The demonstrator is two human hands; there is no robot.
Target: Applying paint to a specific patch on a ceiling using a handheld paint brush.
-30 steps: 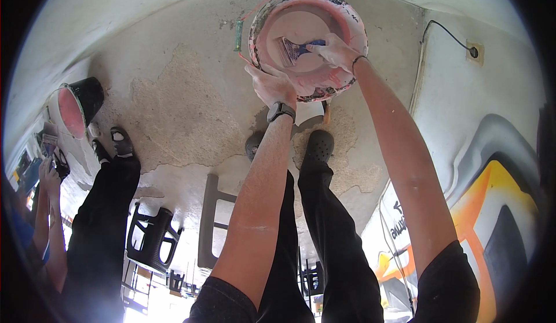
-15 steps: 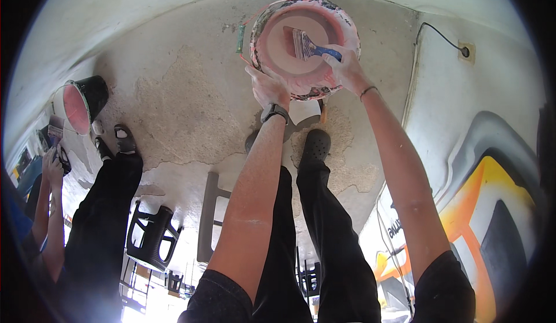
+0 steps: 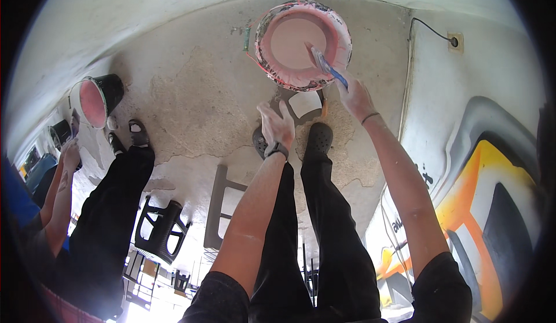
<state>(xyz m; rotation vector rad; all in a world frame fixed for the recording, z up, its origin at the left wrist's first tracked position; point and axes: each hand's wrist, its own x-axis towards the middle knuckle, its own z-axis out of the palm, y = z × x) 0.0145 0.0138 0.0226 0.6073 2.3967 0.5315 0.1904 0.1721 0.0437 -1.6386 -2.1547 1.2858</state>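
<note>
Head view, worn concrete floor [image 3: 191, 100], streaked bucket [image 3: 345, 39] ahead, pale pink paint [image 3: 295, 42] inside, left hand [image 3: 278, 127] apart from the near rim, fingers and thumb wide, right hand [image 3: 355, 96] closed around a blue-handled paintbrush [image 3: 329, 69], its bristles over the bucket's right side

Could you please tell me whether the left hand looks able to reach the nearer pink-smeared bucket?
Probably yes: the left hand is open and seemingly empty, near the bucket, with nothing evident between them; the right hand, holding the brush, is off to the right.
</note>
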